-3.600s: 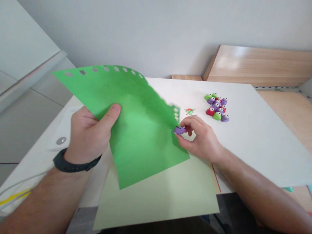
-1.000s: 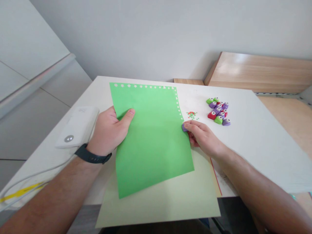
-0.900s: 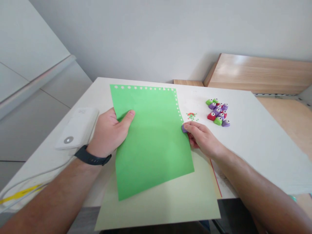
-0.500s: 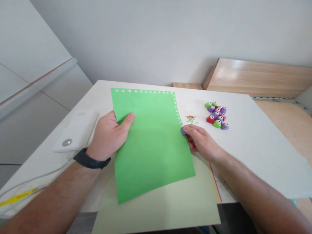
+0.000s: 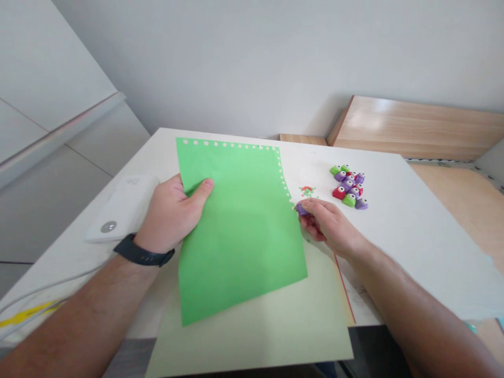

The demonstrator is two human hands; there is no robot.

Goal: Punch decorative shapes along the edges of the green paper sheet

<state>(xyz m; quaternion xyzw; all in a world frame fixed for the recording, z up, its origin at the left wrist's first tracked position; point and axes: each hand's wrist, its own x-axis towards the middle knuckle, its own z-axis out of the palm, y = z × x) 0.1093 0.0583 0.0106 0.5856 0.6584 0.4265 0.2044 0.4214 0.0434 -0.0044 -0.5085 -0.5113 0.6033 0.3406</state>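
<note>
A sheet of green paper (image 5: 240, 226) is held up over the table, with small shapes punched along its top edge and the upper part of its right edge. My left hand (image 5: 171, 212) grips its left side, thumb on the front and fingers hidden behind. Between the thumb and fingers of my right hand (image 5: 325, 223) is a small purple craft punch (image 5: 302, 209), just beside the sheet's right edge, next to the lowest punched hole. Whether the punch still touches the paper I cannot tell.
Several purple, red and green craft punches (image 5: 349, 185) cluster at the right. Tiny green and red paper bits (image 5: 307, 191) lie near my right hand. A pale sheet (image 5: 255, 341) sits under the green one. At the left are a white box-shaped device (image 5: 122, 210) and cables (image 5: 51, 287).
My right hand has drawn the purple punch slightly right, off the paper's edge, where another hole now shows. The green sheet and my left hand have shifted a little left. A green bit shows below my right hand.
</note>
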